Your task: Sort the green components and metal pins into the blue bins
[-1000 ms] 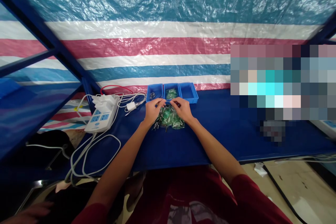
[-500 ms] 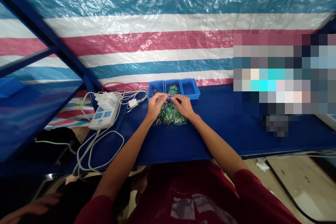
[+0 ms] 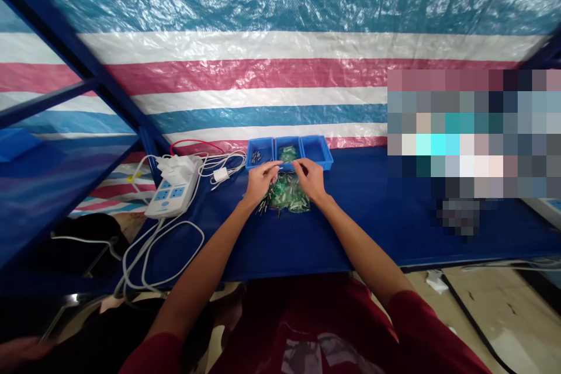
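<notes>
My left hand (image 3: pixel 262 183) is closed in a pinch above the front edge of a blue three-part tray (image 3: pixel 329 162). My right hand (image 3: pixel 311 180) pinches close beside it, fingertips nearly meeting. A thin, small piece seems to lie between the fingertips, too small to name. Below and between the hands is a pile of small clear-green pieces (image 3: pixel 290 197) on the table. Thin dark metal pins (image 3: pixel 262 205) lie at its left side, partly behind my left hand. The tray's left compartment holds dark metal pieces (image 3: pixel 256 156); its middle one holds green pieces (image 3: pixel 288 153).
A white power strip (image 3: pixel 170 196) with plugs and looped white cables (image 3: pixel 204 239) lies left on the blue table (image 3: pixel 289 251). A striped plastic sheet (image 3: pixel 263 82) hangs behind. A person's hand (image 3: pixel 26 352) shows at lower left. The right side is pixelated.
My right hand has shifted slightly and its fingertips are a little farther from the left ones. The view has tilted slightly. At lower left the other person's hand has moved down.
</notes>
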Demonstrator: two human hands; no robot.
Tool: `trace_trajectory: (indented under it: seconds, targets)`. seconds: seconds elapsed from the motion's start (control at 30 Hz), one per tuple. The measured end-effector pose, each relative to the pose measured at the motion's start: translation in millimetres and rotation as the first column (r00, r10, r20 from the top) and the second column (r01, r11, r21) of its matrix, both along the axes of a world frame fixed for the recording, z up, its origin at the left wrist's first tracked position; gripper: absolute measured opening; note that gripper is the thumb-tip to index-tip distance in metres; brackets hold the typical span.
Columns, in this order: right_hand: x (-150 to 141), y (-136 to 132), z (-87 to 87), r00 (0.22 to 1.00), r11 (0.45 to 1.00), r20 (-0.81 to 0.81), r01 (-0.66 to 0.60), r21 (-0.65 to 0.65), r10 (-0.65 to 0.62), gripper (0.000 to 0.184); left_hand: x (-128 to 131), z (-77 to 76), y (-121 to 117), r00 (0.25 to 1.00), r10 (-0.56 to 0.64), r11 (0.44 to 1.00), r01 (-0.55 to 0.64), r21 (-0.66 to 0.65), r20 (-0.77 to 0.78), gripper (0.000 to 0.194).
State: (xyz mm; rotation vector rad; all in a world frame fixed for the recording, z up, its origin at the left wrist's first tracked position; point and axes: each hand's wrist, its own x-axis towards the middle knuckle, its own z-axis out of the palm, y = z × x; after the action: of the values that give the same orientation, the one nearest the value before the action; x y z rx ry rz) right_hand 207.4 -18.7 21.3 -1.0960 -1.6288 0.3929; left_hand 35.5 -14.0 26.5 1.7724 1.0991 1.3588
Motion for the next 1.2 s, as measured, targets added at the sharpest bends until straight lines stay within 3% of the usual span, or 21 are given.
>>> trace_trajectory:
  seconds: [0.17, 0.3, 0.4, 0.57, 0.87, 1.0, 1.2]
  targets:
    - [-2.4, -1.3, -0.9, 0.983, 0.984, 0.042, -0.180, -0.011, 0.181, 0.037, 2.1, -2.1, -1.6, 0.997, -0.041, 0.996, 0.046, -0.082, 0.059, 0.037]
    - [-5.5, -0.9, -2.9, 0.969, 0.972, 0.083, -0.235, 0.000, 0.234, 0.036, 2.7, -2.4, -3.5, 0.994, -0.059, 0.992, 0.069, -0.105, 0.095, 0.038]
    - [-6.4, -0.1, -3.9, 0.975, 0.978, 0.081, -0.208, -0.002, 0.208, 0.036, 2.3, -0.9, -4.3, 0.996, -0.049, 0.994, 0.056, -0.096, 0.076, 0.034]
    - [-5.5, 1.1, -4.9, 0.992, 0.994, 0.053, -0.112, -0.018, 0.113, 0.038, 1.7, 3.3, -4.8, 0.998, 0.038, 0.999, -0.036, 0.030, -0.053, 0.027]
    - [-4.4, 2.8, -8.5, 0.989, 0.992, 0.079, -0.129, -0.009, 0.129, 0.043, 0.0, 3.1, -6.6, 0.954, 0.193, 0.972, -0.153, 0.179, -0.230, 0.030]
    - [-5.2, 3.8, -9.0, 0.991, 0.993, 0.060, -0.116, -0.023, 0.118, 0.046, 2.5, -1.2, -5.5, 0.981, 0.155, 0.983, -0.143, 0.113, -0.115, 0.028]
    - [-7.9, 3.2, -9.2, 0.982, 0.988, 0.111, -0.150, -0.040, 0.153, 0.053, 6.9, -3.5, -3.6, 0.996, 0.024, 0.999, -0.026, 0.020, 0.090, 0.029]
